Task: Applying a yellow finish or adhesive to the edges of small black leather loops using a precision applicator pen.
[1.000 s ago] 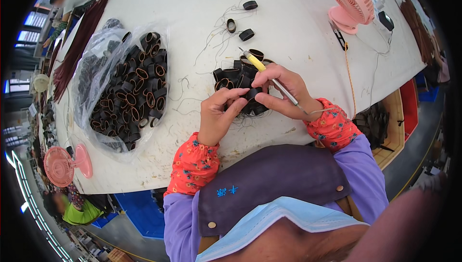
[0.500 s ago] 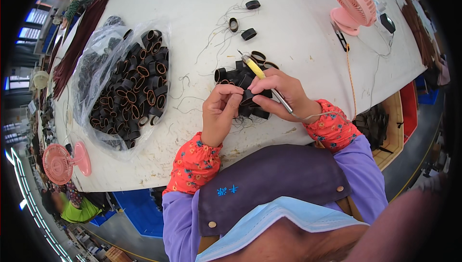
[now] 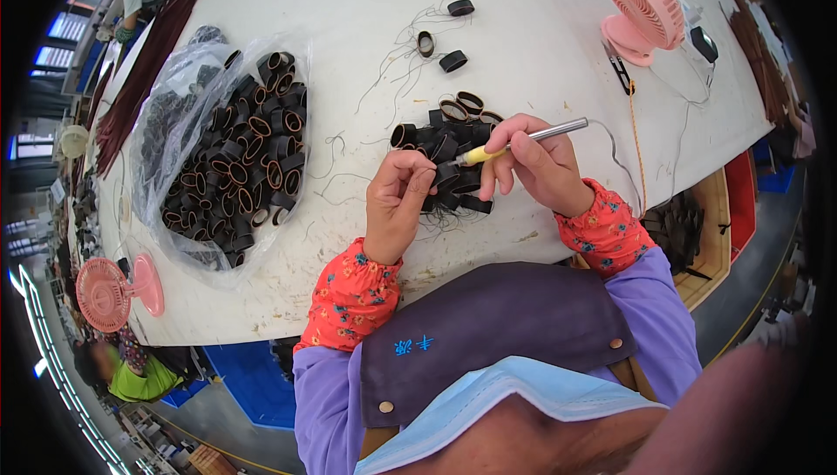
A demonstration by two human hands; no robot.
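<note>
My left hand (image 3: 397,205) is closed in a pinch on a small black loop (image 3: 445,175), partly hidden by the fingertips and the dark pile behind it. In my right hand (image 3: 542,170) is a corded pen-shaped hot tool (image 3: 558,130) with a metal handle and a yellow grip. Its thin tip points left and meets or nearly meets the loop; I cannot tell which. Beneath and beyond both hands lies a pile of black loops (image 3: 423,139), with loose threads around it. Farther off, three separate loops (image 3: 453,61) with long threads rest on the white table (image 3: 523,47).
A clear plastic bag (image 3: 153,187) full of black loops lies at left. Pink fans (image 3: 643,8) stand far right and near left. Thread snips (image 3: 620,69) on an orange cord lie by the right fan. A wooden bin (image 3: 719,239) is beside the table. Other people sit farther off.
My right hand has turned the tool from pointing away to pointing left, its handle now up to the right. My right fingers have come off the loop; the left hand has barely moved.
</note>
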